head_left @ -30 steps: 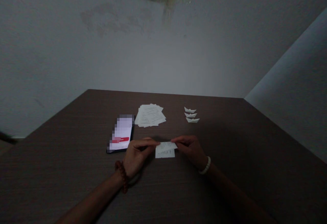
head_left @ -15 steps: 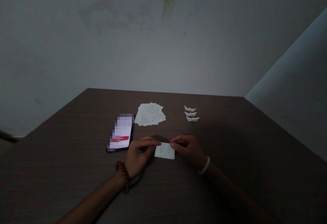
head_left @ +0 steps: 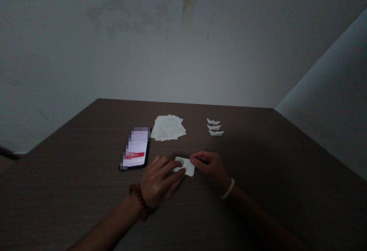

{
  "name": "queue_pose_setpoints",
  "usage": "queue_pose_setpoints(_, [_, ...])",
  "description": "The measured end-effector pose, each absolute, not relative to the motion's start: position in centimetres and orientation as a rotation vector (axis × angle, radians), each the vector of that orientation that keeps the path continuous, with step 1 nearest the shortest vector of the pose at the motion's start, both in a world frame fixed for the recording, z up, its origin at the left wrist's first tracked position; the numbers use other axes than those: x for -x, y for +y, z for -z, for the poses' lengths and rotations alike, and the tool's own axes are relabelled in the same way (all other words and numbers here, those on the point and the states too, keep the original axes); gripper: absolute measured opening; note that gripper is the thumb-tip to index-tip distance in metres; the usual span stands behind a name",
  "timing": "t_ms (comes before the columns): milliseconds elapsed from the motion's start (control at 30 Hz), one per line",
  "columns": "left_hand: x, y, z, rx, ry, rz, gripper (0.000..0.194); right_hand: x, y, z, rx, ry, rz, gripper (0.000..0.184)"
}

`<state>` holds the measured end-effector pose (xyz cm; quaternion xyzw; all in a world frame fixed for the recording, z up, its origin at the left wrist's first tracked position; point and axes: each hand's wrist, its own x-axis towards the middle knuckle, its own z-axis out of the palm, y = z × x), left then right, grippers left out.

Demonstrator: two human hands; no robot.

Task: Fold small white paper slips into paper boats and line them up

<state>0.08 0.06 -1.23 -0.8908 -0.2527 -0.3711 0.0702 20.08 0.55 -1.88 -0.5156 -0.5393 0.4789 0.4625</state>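
A small printed piece of paper (head_left: 188, 166), apparently folded, lies slightly turned in front of me on the table, between both hands. My left hand (head_left: 161, 178), with a brown bead bracelet at its wrist, reaches over the paper's left part; its fingers are closed on it, and part of the paper is hidden under them. At the top right corner, my right hand (head_left: 210, 167) pinches the paper between thumb and forefinger. A pale bead bracelet circles that wrist.
Beyond my left hand lies a phone (head_left: 137, 148) with its screen lit. A loose stack of printed sheets (head_left: 168, 128) is farther back. Three small folded paper boats (head_left: 214, 127) sit in a column to its right on the dark table (head_left: 86, 190). A wall (head_left: 183, 60) stands behind.
My left hand has rolled over the paper, its fingers now lying across the left part instead of pinching the upper left corner. The paper has turned a little clockwise. My right hand keeps its pinch.
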Motion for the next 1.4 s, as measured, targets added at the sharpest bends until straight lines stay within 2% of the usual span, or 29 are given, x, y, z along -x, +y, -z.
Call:
queue_pose_setpoints(233, [-0.5, 0.0, 0.4, 2.704, -0.829, 1.339, 0.016, -20.2, 0.4, 1.4, 1.223, -1.389, -1.147, 0.022])
queue_pose_setpoints(333, [-0.8, -0.1, -0.1, 2.791, -1.228, 1.568, 0.011, -20.3, 0.3, 1.4, 1.174, -1.416, -1.117, 0.024])
queue_pose_setpoints(433, [-1.1, -0.2, -0.4, 2.786, -1.737, 1.684, 0.019, -20.1, 0.1, 1.9, 1.184, -1.485, -1.013, 0.024])
queue_pose_setpoints(567, [-1.3, -0.4, -0.3, 2.771, -2.045, 1.783, 0.021, -19.6, -0.2, 2.4, 1.186, -1.497, -0.98, 0.021])
queue_pose_setpoints(700, [-1.5, -0.4, -0.3, 2.828, -2.117, 1.777, 0.023, -19.5, -0.3, 2.4, 1.169, -1.487, -0.954, 0.018])
queue_pose_setpoints(1033, [-1.7, -0.5, -0.3, 2.862, -2.184, 1.71, 0.023, -19.5, -0.5, 1.5, 1.201, -1.537, -0.999, 0.025])
queue_pose_setpoints(1400, [-1.8, -0.6, -0.3, 2.601, -2.208, 1.894, 0.02, -19.5, -0.7, 1.6, 1.114, -1.501, -1.193, 0.021])
